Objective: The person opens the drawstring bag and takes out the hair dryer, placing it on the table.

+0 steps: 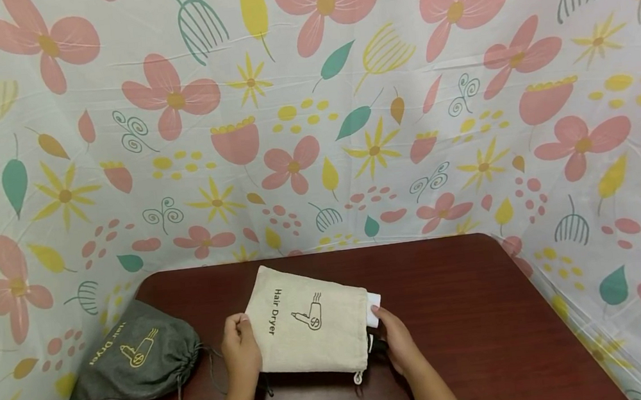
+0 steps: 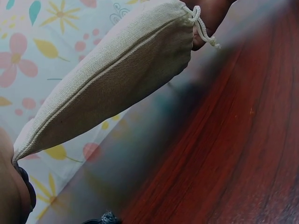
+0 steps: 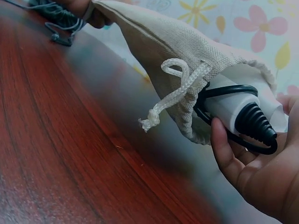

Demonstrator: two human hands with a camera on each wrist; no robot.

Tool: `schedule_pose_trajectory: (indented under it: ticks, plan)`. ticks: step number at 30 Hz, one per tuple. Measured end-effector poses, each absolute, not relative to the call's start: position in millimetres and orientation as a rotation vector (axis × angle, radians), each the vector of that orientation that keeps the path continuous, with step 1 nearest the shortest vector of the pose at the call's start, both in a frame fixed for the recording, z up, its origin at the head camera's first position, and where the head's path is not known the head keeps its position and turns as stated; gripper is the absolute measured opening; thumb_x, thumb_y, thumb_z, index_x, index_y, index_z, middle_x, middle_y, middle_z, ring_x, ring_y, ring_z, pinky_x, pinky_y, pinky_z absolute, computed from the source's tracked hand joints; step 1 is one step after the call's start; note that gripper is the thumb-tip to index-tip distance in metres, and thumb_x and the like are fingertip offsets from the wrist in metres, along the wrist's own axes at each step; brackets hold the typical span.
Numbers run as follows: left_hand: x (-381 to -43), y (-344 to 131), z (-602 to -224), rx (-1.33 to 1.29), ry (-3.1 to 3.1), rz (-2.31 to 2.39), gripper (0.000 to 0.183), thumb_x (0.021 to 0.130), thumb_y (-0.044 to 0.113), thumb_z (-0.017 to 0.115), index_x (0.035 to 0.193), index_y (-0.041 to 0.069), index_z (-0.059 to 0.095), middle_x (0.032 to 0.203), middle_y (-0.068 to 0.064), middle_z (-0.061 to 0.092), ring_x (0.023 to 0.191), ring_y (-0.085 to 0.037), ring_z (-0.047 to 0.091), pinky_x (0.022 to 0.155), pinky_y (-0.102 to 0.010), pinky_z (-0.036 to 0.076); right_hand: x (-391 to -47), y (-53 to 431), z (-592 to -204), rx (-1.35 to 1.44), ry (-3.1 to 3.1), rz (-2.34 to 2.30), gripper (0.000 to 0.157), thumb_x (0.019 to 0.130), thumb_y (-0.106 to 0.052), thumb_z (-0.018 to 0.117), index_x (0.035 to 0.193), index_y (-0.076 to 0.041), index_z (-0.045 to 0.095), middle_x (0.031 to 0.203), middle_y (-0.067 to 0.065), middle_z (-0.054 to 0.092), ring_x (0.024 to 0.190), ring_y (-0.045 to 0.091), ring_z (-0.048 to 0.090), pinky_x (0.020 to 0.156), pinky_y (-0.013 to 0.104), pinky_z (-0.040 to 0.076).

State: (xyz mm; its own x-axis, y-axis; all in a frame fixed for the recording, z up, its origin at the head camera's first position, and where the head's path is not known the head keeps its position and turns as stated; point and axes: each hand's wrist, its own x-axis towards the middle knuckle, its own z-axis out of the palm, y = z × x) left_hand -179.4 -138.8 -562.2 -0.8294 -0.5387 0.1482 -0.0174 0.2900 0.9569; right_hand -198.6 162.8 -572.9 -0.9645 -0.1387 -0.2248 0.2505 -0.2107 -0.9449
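A cream drawstring bag [image 1: 337, 349] printed "Hair Dryer" is held above the table, its mouth to the right. At its closed end my left hand [image 1: 240, 349] pinches the cloth between thumb and fingers. From the open mouth sticks part of a white hair dryer [image 3: 226, 107], with a black cord [image 3: 257, 122] looped against it. My right hand [image 1: 401, 343] grips this white end, fingers and thumb about it, as the right wrist view shows. Most of the dryer is hidden inside the cloth. A knotted white drawstring [image 3: 170, 100] hangs from the bag's mouth.
A grey drawstring bag [image 1: 138, 356], also lettered "Hair Dryer" in gold, lies at the table's left with its neck gathered and cords trailing. The dark red wooden table [image 1: 482, 313] has a floral curtain [image 1: 312, 110] behind it and along its sides.
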Motion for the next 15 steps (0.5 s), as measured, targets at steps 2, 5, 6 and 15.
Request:
schedule_pose_trajectory:
  ticks: [2, 5, 6, 15]
  plan:
    - [-179.5, -139.3, -561.4, 0.495, -2.131, -1.563, 0.024, 0.108, 0.023, 0.045, 0.107, 0.004, 0.06, 0.078, -0.006, 0.052, 0.062, -0.011, 0.047, 0.057, -0.026, 0.041, -199.1, 163.8, -572.7, 0.132, 1.794, -2.262, 0.054, 0.104, -0.043, 0.048, 0.136, 0.0, 0.051, 0.108, 0.0, 0.068, 0.098, 0.017, 0.067, 0.086, 0.035, 0.056]
    - [-179.7, -139.8, -560.1, 0.49, -2.15, -1.556, 0.026, 0.109, 0.024, 0.044, 0.109, 0.004, 0.06, 0.078, -0.007, 0.053, 0.061, -0.012, 0.047, 0.057, -0.026, 0.041, -199.6, 165.1, -572.6, 0.158, 1.775, -2.275, 0.051, 0.103, -0.044, 0.05, 0.131, -0.002, 0.055, 0.106, 0.002, 0.069, 0.096, 0.019, 0.069, 0.084, 0.037, 0.057]
    - [-179.6, -139.8, -559.6, 0.489, -2.156, -1.55, 0.026, 0.109, 0.023, 0.043, 0.109, 0.004, 0.06, 0.079, -0.008, 0.054, 0.062, -0.012, 0.047, 0.057, -0.026, 0.041, -199.7, 165.5, -572.6, 0.163, 1.771, -2.277, 0.05, 0.103, -0.044, 0.05, 0.13, -0.003, 0.056, 0.106, 0.002, 0.069, 0.096, 0.019, 0.069, 0.083, 0.038, 0.057]
    - [-180.8, -141.3, -558.7, 0.487, -2.163, -1.535, 0.025, 0.108, 0.021, 0.045, 0.11, 0.002, 0.061, 0.08, -0.009, 0.056, 0.061, -0.01, 0.048, 0.056, -0.026, 0.041, -200.2, 168.0, -574.0, 0.143, 1.819, -2.265, 0.046, 0.104, -0.041, 0.047, 0.128, -0.004, 0.058, 0.107, 0.0, 0.069, 0.097, 0.017, 0.069, 0.085, 0.035, 0.057]
